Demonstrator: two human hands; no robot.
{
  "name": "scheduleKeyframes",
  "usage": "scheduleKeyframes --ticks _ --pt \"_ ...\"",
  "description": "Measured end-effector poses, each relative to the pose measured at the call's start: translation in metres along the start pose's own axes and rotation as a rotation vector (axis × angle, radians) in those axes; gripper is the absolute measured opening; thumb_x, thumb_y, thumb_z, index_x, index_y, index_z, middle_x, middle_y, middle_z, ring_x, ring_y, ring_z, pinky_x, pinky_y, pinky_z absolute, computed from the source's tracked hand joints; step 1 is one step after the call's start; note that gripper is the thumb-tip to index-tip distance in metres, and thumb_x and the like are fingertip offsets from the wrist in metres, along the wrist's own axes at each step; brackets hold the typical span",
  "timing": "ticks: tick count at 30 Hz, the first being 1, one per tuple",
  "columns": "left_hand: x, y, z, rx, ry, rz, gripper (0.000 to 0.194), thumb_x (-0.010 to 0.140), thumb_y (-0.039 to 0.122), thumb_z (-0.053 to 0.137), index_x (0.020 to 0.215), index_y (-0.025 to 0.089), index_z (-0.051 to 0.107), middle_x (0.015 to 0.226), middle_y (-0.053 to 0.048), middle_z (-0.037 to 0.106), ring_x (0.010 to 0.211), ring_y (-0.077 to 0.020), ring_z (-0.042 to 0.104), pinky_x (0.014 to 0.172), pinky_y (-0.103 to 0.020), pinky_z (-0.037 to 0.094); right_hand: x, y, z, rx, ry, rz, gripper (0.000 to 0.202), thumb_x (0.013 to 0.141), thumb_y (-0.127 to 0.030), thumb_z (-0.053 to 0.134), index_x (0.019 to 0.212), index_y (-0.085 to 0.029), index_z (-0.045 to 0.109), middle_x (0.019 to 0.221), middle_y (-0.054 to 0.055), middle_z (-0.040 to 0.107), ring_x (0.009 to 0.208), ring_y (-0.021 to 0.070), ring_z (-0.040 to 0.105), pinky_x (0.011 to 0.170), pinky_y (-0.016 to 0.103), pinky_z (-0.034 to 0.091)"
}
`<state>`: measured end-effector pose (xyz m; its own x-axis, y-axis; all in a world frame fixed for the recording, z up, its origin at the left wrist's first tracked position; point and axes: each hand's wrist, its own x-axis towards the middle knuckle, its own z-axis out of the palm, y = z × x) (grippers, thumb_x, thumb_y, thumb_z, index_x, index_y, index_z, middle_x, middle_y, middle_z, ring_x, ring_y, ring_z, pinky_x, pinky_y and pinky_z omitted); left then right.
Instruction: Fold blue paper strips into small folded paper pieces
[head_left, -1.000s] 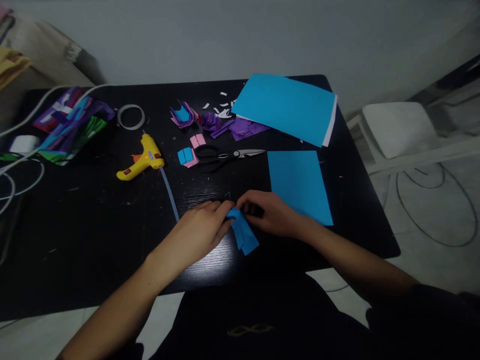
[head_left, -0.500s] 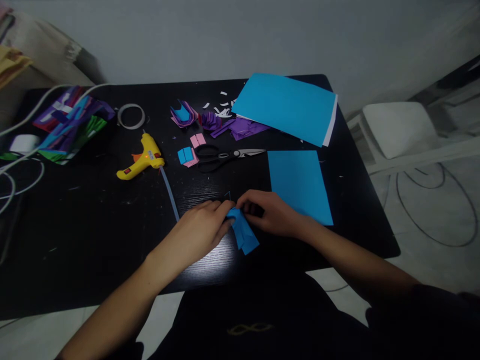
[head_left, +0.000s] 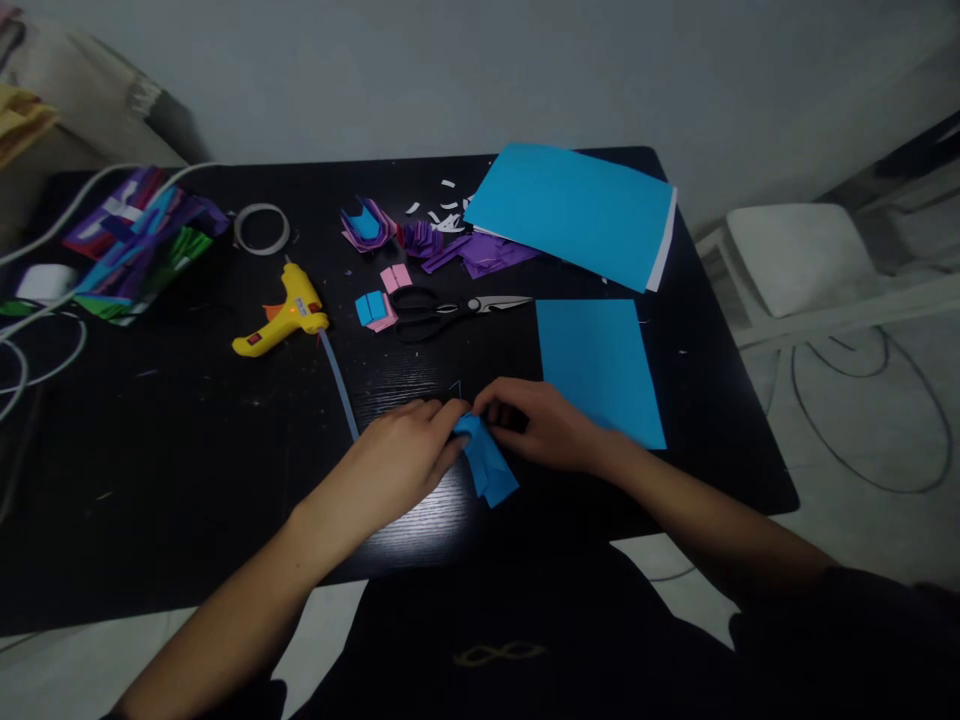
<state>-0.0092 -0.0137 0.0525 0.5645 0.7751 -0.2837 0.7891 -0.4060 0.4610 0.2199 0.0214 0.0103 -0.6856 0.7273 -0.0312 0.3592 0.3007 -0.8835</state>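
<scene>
A folded piece of blue paper [head_left: 491, 472] is held between my two hands, low over the front of the black table [head_left: 225, 480]. My left hand [head_left: 409, 450] is closed on its upper left side, thumb toward me. With fingertips pinched, my right hand [head_left: 536, 425] grips the top edge, close to the left fingers. The paper's lower end hangs free toward me, and its top is partly hidden by fingers. Right of my right hand lies a flat blue sheet [head_left: 600, 365], its lower part behind my wrist. Black-handled scissors [head_left: 450, 310] lie beyond the hands.
A yellow glue gun [head_left: 289, 315] with a glue stick lies left, near a tape roll [head_left: 262, 230]. Folded pink and blue pieces [head_left: 370, 309], purple paper [head_left: 487, 255], white scraps and a blue paper stack [head_left: 574, 210] sit behind. Bundled strips [head_left: 142, 250] and white cables are far left.
The view has shifted very slightly. Both hands keep their hold on the folded blue paper, with hardly any movement.
</scene>
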Motion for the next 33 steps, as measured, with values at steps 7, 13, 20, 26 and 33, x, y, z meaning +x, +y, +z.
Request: scheduleKeyframes --ticks 7,13,20,26,33 --pt "-0.0012 0.0008 0.0008 0.01 0.019 0.012 0.018 0.107 0.025 0.054 0.121 0.017 0.062 0.1 -0.008 0.071 0.095 -0.0284 0.072 0.084 -0.044 0.06 -0.0004 0.0014 0.0001 0.009 0.015 -0.014 0.023 0.09 -0.005 0.068 0.108 -0.019 0.067 0.102 0.004 0.072 0.084 0.0156 0.067 0.076 0.03 0.055" --pt "-0.0022 -0.0009 0.0023 0.019 0.03 0.024 0.02 0.107 0.026 0.054 0.123 0.017 0.062 0.102 -0.009 0.072 0.097 -0.0289 0.072 0.087 -0.045 0.06 -0.0018 0.002 -0.0011 0.006 0.017 -0.02 0.021 0.091 -0.008 0.067 0.108 -0.02 0.067 0.103 0.004 0.072 0.086 0.0163 0.067 0.075 0.03 0.055" --pt "-0.003 0.0008 0.0011 0.037 0.019 0.03 0.023 0.107 0.026 0.053 0.127 0.017 0.06 0.103 -0.01 0.072 0.098 -0.0291 0.072 0.087 -0.045 0.059 -0.0023 0.0017 -0.002 0.003 0.016 -0.034 0.021 0.092 -0.007 0.067 0.109 -0.02 0.066 0.104 0.004 0.072 0.085 0.0158 0.067 0.075 0.03 0.055" --pt "-0.003 0.0023 -0.0003 0.052 0.002 0.015 0.023 0.108 0.026 0.053 0.128 0.017 0.059 0.102 -0.009 0.071 0.097 -0.0284 0.071 0.087 -0.043 0.059 -0.0026 0.0011 -0.0022 -0.005 0.01 -0.022 0.022 0.092 -0.008 0.067 0.109 -0.021 0.066 0.105 0.004 0.072 0.087 0.0162 0.068 0.076 0.03 0.055" --pt "-0.0036 0.001 0.0016 0.049 0.032 0.036 0.021 0.107 0.026 0.051 0.125 0.018 0.059 0.1 -0.008 0.071 0.095 -0.0277 0.071 0.085 -0.042 0.059 -0.0029 0.0008 -0.0024 -0.01 0.009 -0.017 0.021 0.092 -0.009 0.067 0.11 -0.02 0.066 0.105 0.004 0.072 0.086 0.016 0.068 0.075 0.03 0.055"
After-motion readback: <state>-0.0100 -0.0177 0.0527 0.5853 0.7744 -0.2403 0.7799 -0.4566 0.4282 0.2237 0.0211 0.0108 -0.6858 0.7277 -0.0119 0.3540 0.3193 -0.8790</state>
